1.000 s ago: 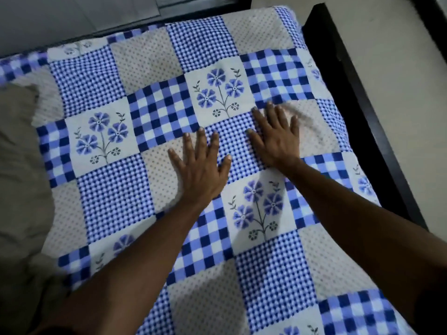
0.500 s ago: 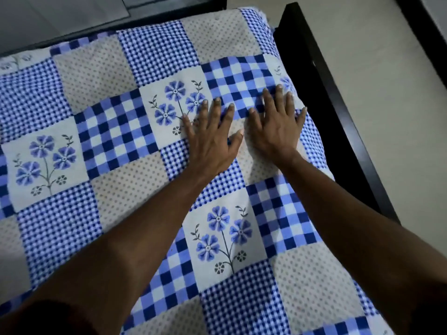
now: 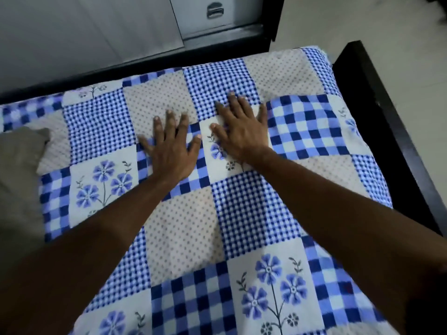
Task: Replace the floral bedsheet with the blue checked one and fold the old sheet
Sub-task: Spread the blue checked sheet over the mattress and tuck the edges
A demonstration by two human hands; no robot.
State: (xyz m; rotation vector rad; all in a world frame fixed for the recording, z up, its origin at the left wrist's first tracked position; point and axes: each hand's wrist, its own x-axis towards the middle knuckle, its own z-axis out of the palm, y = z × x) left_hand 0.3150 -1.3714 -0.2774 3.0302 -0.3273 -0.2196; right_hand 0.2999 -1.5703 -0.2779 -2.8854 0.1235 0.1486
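Both hands flat, palms down on the blue checked sheet (image 3: 242,209), fingers straight and spread wide, holding nothing. Left hand (image 3: 170,151) sits on a large-check patch, right hand (image 3: 242,131) just beside it on a flower patch, thumbs near but apart. Sheet covers the bed up to the dark frame (image 3: 387,131); grey-beige cloth (image 3: 17,170) at the left edge, small fold ahead of the right hand

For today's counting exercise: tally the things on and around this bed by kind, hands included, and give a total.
Hands: 2 (left hand, right hand)
blue checked sheet: 1
grey cloth: 1
black bed frame: 1
Total: 5
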